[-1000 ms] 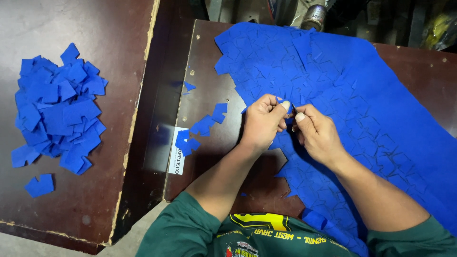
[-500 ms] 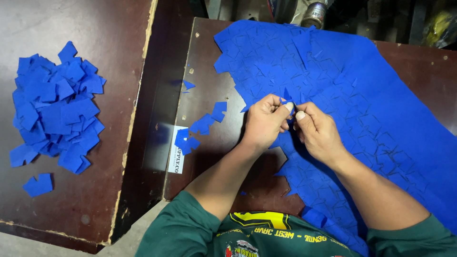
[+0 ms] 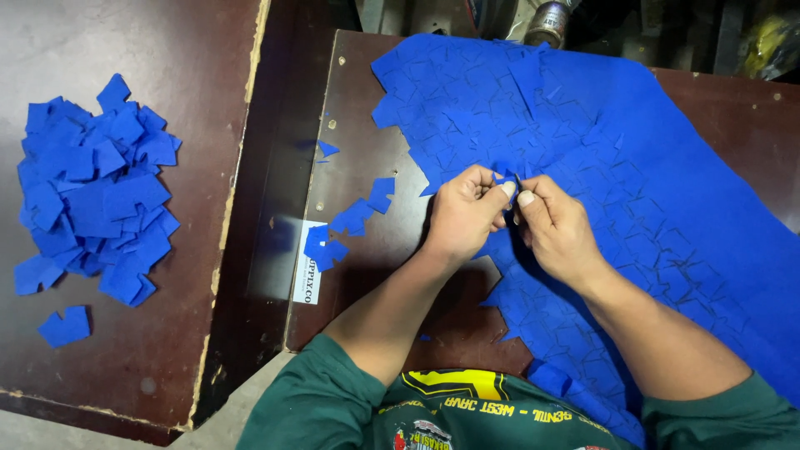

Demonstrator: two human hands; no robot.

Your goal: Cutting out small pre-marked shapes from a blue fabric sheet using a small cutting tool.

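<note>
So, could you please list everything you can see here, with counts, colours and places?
blue sheet: one, blue, scored with cut shapes, spread over the right table.
pile of blue pieces: one heap, blue, on the left table.
loose blue pieces: a few, blue, left of the sheet.
white label: one, at the right table's left edge.
metal can: one, top edge.
left hand: pinching the sheet's edge.
right hand: pinching the same spot.
</note>
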